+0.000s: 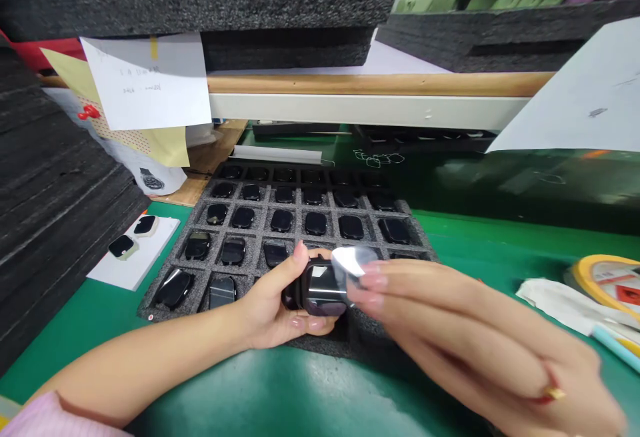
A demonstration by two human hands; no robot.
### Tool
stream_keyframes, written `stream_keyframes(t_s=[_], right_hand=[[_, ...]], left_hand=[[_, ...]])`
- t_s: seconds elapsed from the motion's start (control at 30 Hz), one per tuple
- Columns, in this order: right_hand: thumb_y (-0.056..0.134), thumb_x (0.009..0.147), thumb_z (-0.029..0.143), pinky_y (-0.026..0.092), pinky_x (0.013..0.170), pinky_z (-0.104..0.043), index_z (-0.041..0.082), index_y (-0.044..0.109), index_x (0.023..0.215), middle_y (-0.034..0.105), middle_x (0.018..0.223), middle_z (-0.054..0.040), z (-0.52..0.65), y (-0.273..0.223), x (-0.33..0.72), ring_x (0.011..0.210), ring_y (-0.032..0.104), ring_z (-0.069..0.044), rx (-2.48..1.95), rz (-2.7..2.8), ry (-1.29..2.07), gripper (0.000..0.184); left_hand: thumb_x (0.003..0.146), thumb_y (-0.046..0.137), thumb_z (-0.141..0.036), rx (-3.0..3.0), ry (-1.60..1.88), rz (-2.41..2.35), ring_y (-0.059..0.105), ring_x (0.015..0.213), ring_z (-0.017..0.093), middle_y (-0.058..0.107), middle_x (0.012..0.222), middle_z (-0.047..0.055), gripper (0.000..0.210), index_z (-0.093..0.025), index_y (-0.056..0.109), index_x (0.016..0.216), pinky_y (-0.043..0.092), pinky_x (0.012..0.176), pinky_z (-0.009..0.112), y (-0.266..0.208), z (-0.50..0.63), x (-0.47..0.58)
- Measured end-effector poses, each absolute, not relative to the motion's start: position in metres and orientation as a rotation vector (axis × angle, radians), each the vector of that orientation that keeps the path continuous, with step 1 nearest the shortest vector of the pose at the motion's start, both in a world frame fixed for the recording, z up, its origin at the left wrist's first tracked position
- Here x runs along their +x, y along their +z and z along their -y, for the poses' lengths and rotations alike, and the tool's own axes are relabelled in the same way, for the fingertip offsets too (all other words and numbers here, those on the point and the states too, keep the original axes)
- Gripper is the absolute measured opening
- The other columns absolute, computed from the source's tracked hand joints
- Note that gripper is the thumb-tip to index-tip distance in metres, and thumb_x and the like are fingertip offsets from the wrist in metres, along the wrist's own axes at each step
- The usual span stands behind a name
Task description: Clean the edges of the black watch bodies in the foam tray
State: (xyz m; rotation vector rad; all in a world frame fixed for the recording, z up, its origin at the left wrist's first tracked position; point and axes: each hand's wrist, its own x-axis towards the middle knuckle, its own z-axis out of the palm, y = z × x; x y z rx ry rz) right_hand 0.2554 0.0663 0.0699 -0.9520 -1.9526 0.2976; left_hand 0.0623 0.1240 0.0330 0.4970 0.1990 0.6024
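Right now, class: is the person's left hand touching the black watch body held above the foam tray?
Touching. The head view shows the left hand wrapped around the black watch body, thumb on top and fingers underneath, above the foam tray.

A small black smartwatch body [320,287], glossy screen up and slightly tilted, sits above the foam tray's near edge, with a thin clear film [350,262] lifted off its upper right corner.

White papers [150,83] hang beside stacked black foam sheets [50,203].
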Motion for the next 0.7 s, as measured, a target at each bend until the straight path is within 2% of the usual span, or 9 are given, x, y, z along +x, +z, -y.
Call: stream_keyframes(t_s=[0.13,0.27,0.33,0.43,0.53,0.6,0.7], right_hand=[[0.044,0.103,0.013,0.058,0.103,-0.042,0.035,0.065,0.131,0.073,0.115,-0.0001,-0.056,0.065,0.252,0.11,0.069,-0.025,-0.898,2.053,0.276,0.041],[0.041,0.105,0.019,0.059,0.098,-0.04,0.035,0.061,0.136,0.075,0.11,-0.0003,-0.064,0.061,0.252,0.107,0.07,-0.024,-0.792,2.13,0.198,0.04],[0.047,0.103,0.018,0.06,0.094,-0.038,0.033,0.063,0.133,0.075,0.108,-0.0005,-0.072,0.06,0.25,0.102,0.071,-0.023,-0.714,2.168,0.132,0.037],[0.068,0.092,0.015,0.059,0.086,-0.039,0.026,0.065,0.125,0.075,0.099,-0.0024,-0.082,0.061,0.244,0.089,0.07,-0.022,-0.673,2.187,-0.013,0.035],[0.075,0.09,0.028,0.055,0.073,-0.04,0.022,0.055,0.136,0.07,0.09,-0.0046,-0.085,0.06,0.237,0.078,0.064,-0.022,-0.809,2.144,0.014,0.05],[0.073,0.092,0.032,0.053,0.069,-0.038,0.023,0.051,0.139,0.065,0.089,-0.0046,-0.086,0.059,0.235,0.079,0.06,-0.021,-0.904,2.101,0.146,0.052],[0.077,0.088,0.027,0.053,0.074,-0.038,0.025,0.055,0.13,0.065,0.094,-0.0043,-0.087,0.06,0.236,0.086,0.061,-0.022,-0.906,2.037,0.295,0.048]], left_hand=[[0.081,0.078,-0.056,0.487,0.602,-0.231,0.04,0.043,0.003,0.057,0.072,0.002,0.046,-0.013,0.069,0.093,0.026,0.036,0.011,0.031,-0.123,0.061],[0.079,0.078,-0.059,0.496,0.597,-0.279,0.041,0.045,0.003,0.059,0.078,0.003,0.05,-0.013,0.068,0.095,0.027,0.036,0.011,0.03,-0.123,0.061],[0.078,0.079,-0.06,0.497,0.6,-0.286,0.04,0.045,0.003,0.058,0.077,0.002,0.051,-0.014,0.067,0.096,0.026,0.036,0.011,0.03,-0.123,0.061],[0.077,0.08,-0.06,0.532,0.627,-0.304,0.034,0.043,0.003,0.054,0.069,-0.001,0.051,-0.013,0.065,0.092,0.023,0.037,0.012,0.033,-0.122,0.064],[0.075,0.079,-0.064,0.654,0.666,-0.351,0.028,0.041,0.004,0.044,0.056,-0.005,0.054,-0.013,0.062,0.082,0.02,0.037,0.015,0.035,-0.12,0.067],[0.073,0.08,-0.066,0.729,0.7,-0.387,0.026,0.041,0.004,0.04,0.053,-0.006,0.056,-0.013,0.061,0.077,0.018,0.037,0.016,0.034,-0.12,0.069],[0.076,0.076,-0.069,0.697,0.683,-0.374,0.022,0.04,0.004,0.038,0.048,-0.006,0.058,-0.011,0.065,0.08,0.02,0.038,0.016,0.032,-0.121,0.068]])
